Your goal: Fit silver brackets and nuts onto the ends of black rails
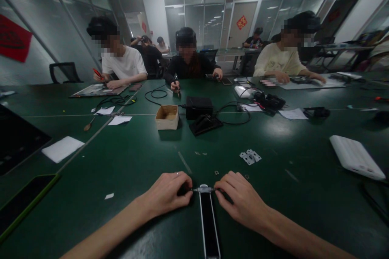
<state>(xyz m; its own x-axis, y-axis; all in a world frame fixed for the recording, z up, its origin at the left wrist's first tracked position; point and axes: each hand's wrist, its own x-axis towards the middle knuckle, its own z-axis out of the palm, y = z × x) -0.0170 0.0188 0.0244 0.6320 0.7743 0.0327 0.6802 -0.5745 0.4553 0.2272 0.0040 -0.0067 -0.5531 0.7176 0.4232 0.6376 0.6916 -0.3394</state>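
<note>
A long narrow black device with a silver frame (209,222) lies on the green table (136,162), pointing away from me. My left hand (167,194) is curled at the left of its far end, fingers pinched on a thin tool (196,190) that meets the device's top edge. My right hand (241,198) is curled at the right of that same end, fingertips pressed against it. A small metal bracket (250,156) and a few tiny loose parts (216,173) lie just beyond my hands.
A small cardboard box (167,117), a black power unit (199,107) with cables and a black stand (205,124) sit mid-table. A white flat device (355,156) lies at right, a dark tablet (24,200) at left. Three people work across the table.
</note>
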